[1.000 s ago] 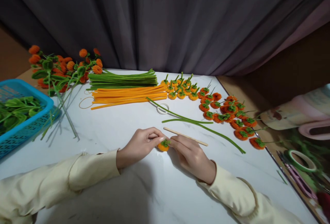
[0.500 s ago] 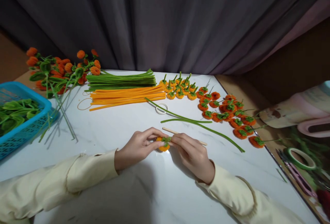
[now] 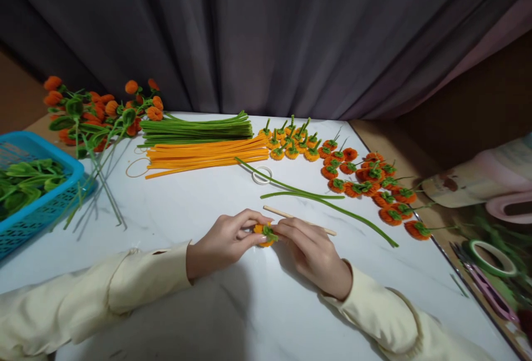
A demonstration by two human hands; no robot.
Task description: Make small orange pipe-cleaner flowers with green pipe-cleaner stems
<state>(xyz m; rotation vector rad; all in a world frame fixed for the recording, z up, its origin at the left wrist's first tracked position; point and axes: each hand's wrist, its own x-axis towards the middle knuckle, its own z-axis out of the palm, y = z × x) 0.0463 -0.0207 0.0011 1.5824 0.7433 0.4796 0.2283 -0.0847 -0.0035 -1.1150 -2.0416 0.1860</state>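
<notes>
A small yellow-orange pipe-cleaner pumpkin with a green top is pinched in my left hand, low over the white table. The fingers of my right hand are closed on the green pipe cleaner at the pumpkin's top, from the right side. A thin wooden stick lies just beyond my right hand, partly behind its fingers. Farther back lie loose green pipe cleaners, one crossing a white ring.
Behind are bundles of green pipe cleaners and orange pipe cleaners. Finished yellow pumpkins and orange pumpkins stand right of them. A blue basket is at left, a tape roll and pink-handled scissors at right.
The green piece on top of the pumpkin has shifted slightly under my fingers, and the pumpkin looks a little turned. My right hand has moved slightly right; the whole view has shifted slightly.
</notes>
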